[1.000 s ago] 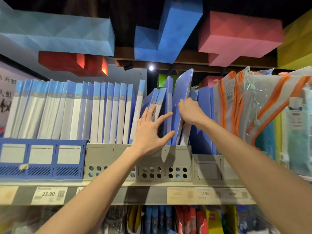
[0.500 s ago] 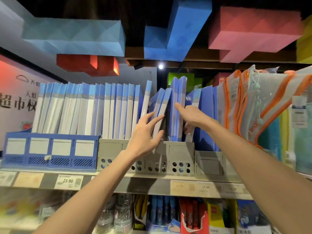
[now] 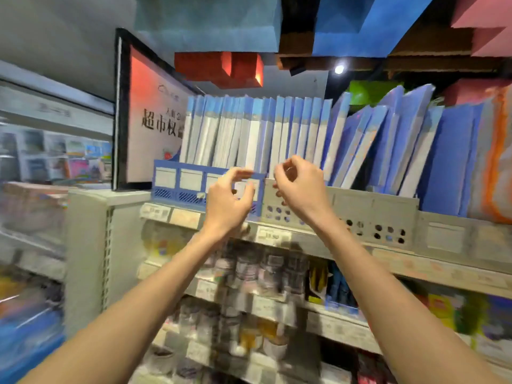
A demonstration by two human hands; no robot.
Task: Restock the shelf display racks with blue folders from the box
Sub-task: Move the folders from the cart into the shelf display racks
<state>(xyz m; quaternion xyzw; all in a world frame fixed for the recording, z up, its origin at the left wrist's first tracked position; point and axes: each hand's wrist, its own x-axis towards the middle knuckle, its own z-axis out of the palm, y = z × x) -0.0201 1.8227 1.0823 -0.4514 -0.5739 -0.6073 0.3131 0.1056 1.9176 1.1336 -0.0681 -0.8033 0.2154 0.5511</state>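
Loosely curled hands point(image 3: 225, 202) point(image 3: 299, 189), blue folders point(image 3: 277, 134) in racks point(image 3: 374, 214)

The aisle was fairly bright under soft, even light from overhead, while one small ceiling spot point(image 3: 339, 69) flared white against the dark ceiling. The red block point(image 3: 219, 66) glowed orange along its right edge. Motion blur smeared nearly everything. It was worst down the left side and on the lower shelves point(image 3: 249, 300), and the blue folders point(image 3: 249, 134) looked soft. Straight lines bowed near the borders of the view.
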